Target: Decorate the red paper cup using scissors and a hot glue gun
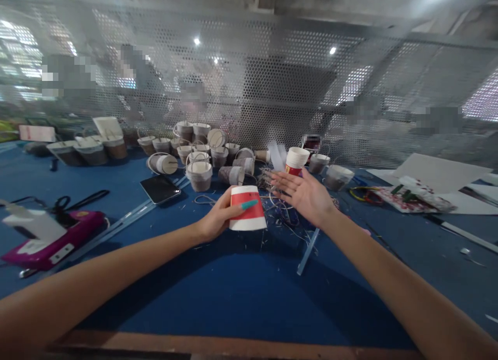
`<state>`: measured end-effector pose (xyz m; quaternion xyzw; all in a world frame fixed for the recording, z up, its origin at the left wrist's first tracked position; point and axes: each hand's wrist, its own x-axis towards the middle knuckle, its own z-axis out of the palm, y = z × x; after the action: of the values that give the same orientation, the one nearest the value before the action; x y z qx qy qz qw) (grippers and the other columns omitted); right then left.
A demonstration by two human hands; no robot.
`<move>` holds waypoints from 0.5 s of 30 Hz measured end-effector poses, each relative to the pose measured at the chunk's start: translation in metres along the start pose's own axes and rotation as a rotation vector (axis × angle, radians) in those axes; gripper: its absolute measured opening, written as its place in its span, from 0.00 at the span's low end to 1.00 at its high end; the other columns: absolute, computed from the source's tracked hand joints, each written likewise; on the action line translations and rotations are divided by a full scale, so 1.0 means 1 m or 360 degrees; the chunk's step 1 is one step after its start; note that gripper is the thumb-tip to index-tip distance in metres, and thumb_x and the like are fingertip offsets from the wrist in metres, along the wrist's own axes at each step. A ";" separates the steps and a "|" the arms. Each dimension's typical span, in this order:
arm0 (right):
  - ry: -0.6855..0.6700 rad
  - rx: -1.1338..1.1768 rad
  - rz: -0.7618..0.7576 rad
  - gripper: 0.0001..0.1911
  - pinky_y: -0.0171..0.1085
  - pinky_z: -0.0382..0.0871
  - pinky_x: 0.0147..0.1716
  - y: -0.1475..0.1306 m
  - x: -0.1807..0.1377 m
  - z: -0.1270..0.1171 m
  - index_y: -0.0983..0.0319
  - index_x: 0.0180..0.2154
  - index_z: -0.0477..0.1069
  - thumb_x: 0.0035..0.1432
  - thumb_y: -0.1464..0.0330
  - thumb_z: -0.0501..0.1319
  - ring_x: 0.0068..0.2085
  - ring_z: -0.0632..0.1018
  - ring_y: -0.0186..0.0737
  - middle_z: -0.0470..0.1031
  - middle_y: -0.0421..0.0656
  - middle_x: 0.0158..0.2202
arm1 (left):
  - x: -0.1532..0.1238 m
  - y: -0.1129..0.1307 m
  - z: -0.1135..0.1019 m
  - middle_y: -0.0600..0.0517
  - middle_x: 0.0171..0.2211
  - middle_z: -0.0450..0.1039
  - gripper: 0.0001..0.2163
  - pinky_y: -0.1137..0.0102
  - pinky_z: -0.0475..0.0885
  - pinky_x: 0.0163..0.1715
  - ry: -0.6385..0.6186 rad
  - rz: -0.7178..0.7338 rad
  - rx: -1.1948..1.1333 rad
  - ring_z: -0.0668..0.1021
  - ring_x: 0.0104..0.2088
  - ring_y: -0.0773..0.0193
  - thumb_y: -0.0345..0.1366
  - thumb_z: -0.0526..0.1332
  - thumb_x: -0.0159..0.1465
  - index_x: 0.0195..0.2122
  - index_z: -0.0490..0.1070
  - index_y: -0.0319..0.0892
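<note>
My left hand [220,217] grips a red and white paper cup [248,209], held upside down just above the blue table [241,292]. My right hand [305,194] is open, palm up and fingers spread, a little to the right of the cup and not touching it. Just beyond its fingertips stands a stack of paper cups [295,160], with a blurred white strip [277,155] beside it. Thin wire pieces [282,207] lie scattered under both hands.
Several small brown cup baskets with wire handles [202,152] crowd the table's far side before a perforated metal screen [272,90]. A phone [160,189], scissors [73,200] and a magenta tool [54,238] lie left. White sheets [436,176] and coloured wire [363,194] lie right.
</note>
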<state>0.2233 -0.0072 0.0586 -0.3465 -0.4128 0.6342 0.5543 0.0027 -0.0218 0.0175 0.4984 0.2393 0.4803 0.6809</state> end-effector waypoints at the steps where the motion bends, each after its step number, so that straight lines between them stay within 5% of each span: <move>1: 0.0060 0.0030 -0.0036 0.18 0.40 0.73 0.47 -0.005 0.003 -0.006 0.63 0.36 0.72 0.61 0.56 0.52 0.49 0.75 0.42 0.74 0.50 0.48 | -0.001 -0.002 0.000 0.51 0.37 0.75 0.22 0.68 0.73 0.34 -0.0050 -0.0009 0.0045 0.78 0.35 0.61 0.37 0.69 0.48 0.44 0.66 0.43; 5: 0.0277 -0.0015 -0.0264 0.07 0.38 0.76 0.42 -0.015 0.015 -0.026 0.60 0.31 0.71 0.57 0.64 0.60 0.39 0.77 0.37 0.75 0.45 0.35 | -0.004 -0.004 -0.001 0.52 0.37 0.73 0.23 0.69 0.72 0.35 -0.0177 -0.0036 0.0158 0.76 0.35 0.63 0.37 0.70 0.49 0.45 0.65 0.44; 8: 0.0237 -0.0121 -0.0393 0.04 0.33 0.76 0.31 -0.014 0.019 -0.034 0.59 0.28 0.70 0.52 0.69 0.65 0.28 0.72 0.32 0.70 0.39 0.27 | -0.005 -0.004 0.001 0.52 0.37 0.73 0.23 0.67 0.71 0.38 -0.0228 -0.0086 0.0218 0.76 0.36 0.63 0.38 0.70 0.49 0.44 0.64 0.44; 15: 0.0084 -0.0228 -0.0346 0.06 0.27 0.55 0.14 -0.022 0.018 -0.035 0.61 0.27 0.68 0.52 0.69 0.65 0.17 0.55 0.24 0.60 0.35 0.21 | -0.004 -0.007 0.000 0.52 0.38 0.73 0.23 0.66 0.70 0.39 -0.0185 -0.0085 0.0302 0.76 0.37 0.62 0.35 0.70 0.49 0.45 0.64 0.45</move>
<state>0.2618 0.0162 0.0641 -0.3550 -0.4775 0.5301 0.6041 0.0042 -0.0259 0.0110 0.5810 0.2569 0.4075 0.6560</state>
